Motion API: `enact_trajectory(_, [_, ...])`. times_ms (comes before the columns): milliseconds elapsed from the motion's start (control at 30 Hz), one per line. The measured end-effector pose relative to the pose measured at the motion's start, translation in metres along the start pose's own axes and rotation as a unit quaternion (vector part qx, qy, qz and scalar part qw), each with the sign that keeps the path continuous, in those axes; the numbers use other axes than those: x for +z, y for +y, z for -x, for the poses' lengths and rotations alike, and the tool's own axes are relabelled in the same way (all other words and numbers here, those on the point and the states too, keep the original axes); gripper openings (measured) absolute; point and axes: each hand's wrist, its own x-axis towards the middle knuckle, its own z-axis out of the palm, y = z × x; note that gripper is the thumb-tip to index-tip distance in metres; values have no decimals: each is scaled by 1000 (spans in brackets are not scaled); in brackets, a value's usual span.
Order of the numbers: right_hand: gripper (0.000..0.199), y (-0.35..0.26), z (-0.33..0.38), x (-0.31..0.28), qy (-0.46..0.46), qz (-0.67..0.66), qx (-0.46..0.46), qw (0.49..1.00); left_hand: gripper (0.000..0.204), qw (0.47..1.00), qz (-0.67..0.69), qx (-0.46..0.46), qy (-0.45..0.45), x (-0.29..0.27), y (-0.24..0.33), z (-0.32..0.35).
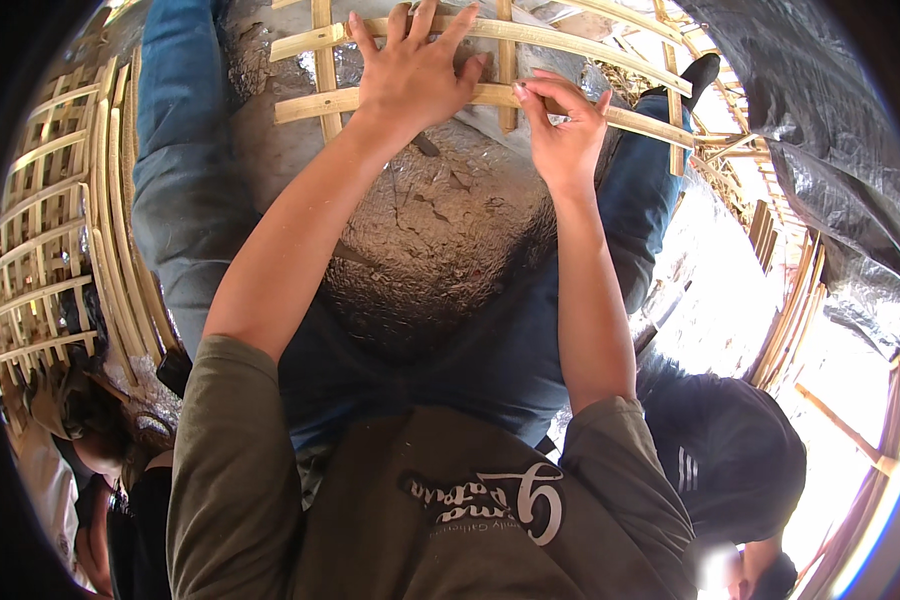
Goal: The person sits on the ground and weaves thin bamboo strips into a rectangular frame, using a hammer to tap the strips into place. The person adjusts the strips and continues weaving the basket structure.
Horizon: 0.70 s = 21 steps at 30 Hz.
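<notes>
A lattice of pale bamboo slats lies in front of me between my legs, with long slats crossing shorter ones. My left hand (pixel 408 75) rests on it palm down, fingers spread over the upper long slat (pixel 590 50) and the wrist side over the lower long slat (pixel 642 124). To its right, my right hand (pixel 567 125) is at the lower slat, thumb and index finger brought together in a pinch. Whatever may be between those fingertips is too small to make out. Short cross slats (pixel 325 75) pass under the long ones.
Crinkled, shiny sheeting (pixel 440 230) with dark scraps covers the ground between my legs. Finished-looking bamboo lattices (pixel 45 220) stand at the left. Dark plastic sheeting (pixel 820 110) hangs at the far right. Another person in dark clothing (pixel 730 455) is close behind on the right; more people sit lower left.
</notes>
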Motion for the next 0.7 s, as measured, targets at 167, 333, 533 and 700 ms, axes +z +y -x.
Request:
enact_trajectory(167, [5, 2, 1, 1, 10, -6, -8, 1000, 67, 1000, -16, 6, -2, -2, 1, -1])
enact_trajectory(333, [5, 0, 2, 2, 9, -40, -6, 999, 66, 999, -27, 3, 44, 12, 0, 0])
enact_trajectory(533, [8, 1, 2, 0, 6, -36, -11, 999, 66, 1000, -14, 11, 17, -1, 3, 0])
enact_trajectory(700, [8, 4, 2, 2, 1, -25, -15, 1000, 66, 1000, -15, 13, 4, -5, 3, -1])
